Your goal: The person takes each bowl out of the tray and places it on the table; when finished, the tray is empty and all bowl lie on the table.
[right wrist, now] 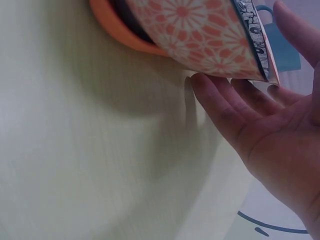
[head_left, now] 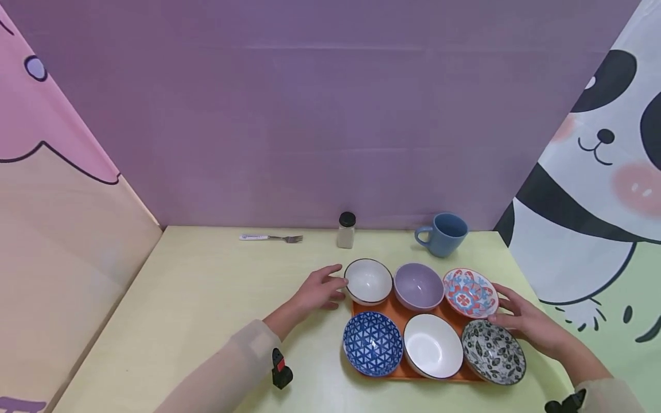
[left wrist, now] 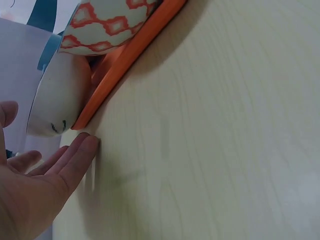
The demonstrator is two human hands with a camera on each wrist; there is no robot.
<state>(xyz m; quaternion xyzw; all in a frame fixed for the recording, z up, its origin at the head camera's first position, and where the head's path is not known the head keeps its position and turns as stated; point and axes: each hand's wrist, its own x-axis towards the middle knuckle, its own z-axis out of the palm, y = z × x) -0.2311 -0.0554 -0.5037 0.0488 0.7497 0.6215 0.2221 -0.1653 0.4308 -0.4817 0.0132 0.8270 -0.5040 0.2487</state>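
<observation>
Several bowls sit in two rows on an orange tray (head_left: pixel 448 314). The back row has a white bowl with a dark rim (head_left: pixel 369 281), a purple bowl (head_left: pixel 419 287) and a red-and-blue patterned bowl (head_left: pixel 471 293). In front are a blue triangle-patterned bowl (head_left: pixel 373 344), a plain white bowl (head_left: pixel 433 346) and a black-and-white leaf bowl (head_left: pixel 493 352). My left hand (head_left: pixel 322 288) is beside the back-left white bowl, fingers extended near the tray's corner. On the other side my right hand (head_left: pixel 524 320), fingers loosely spread, lies against the right-hand bowls; exact contact is unclear.
Behind the tray stand a blue mug (head_left: pixel 447 235) and a small black-capped jar (head_left: pixel 346 230). A fork (head_left: pixel 271 237) with a white handle lies at the back left. A purple backdrop (head_left: pixel 330 115) rises behind the table (head_left: pixel 196 310), with printed panels at both sides.
</observation>
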